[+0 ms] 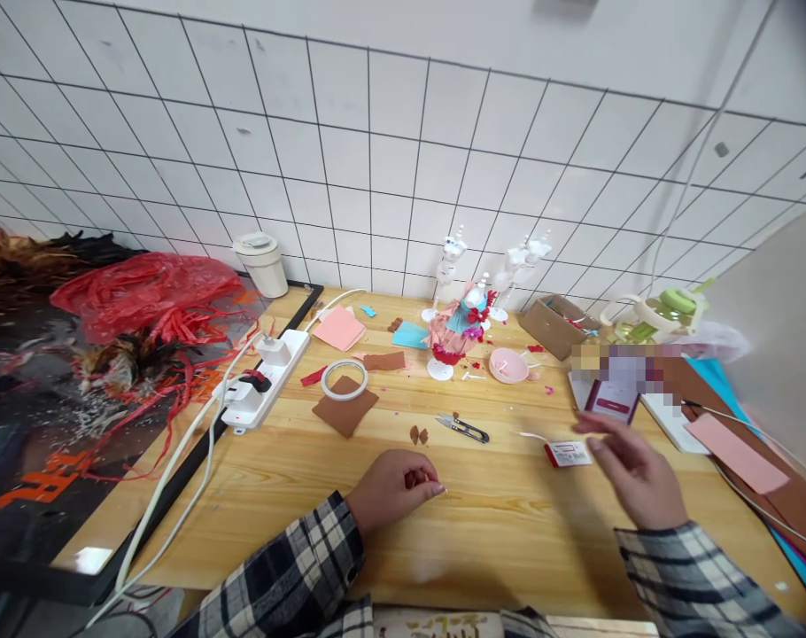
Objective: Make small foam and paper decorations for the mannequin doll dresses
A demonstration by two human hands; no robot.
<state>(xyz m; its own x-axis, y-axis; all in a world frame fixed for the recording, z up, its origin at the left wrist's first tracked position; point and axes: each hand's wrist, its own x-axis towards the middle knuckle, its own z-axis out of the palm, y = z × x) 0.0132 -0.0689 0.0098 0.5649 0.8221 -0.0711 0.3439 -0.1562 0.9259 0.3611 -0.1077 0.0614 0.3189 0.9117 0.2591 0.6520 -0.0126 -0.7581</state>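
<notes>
My left hand [399,487] hovers low over the wooden table, thumb and fingers curled into a pinch. A tiny pale speck shows at its fingertips, too small to name. My right hand [632,470] is raised at the right, fingers loosely apart and slightly blurred, with nothing visible in it. Just left of its fingertips lies a small red-and-white packet [569,455] with a thin white strip beside it. Thread snips [464,427] and small cut brown pieces [419,434] lie beyond my left hand. A doll form [451,328] in pink and blue crepe ruffles stands farther back.
Brown sheets [345,408], a tape roll [344,380], pink squares [340,328] and a power strip [267,381] lie left. A pink dish [508,365], cardboard box [560,325] and phone [614,399] are right. Bare doll stands [528,257] line the tiled wall.
</notes>
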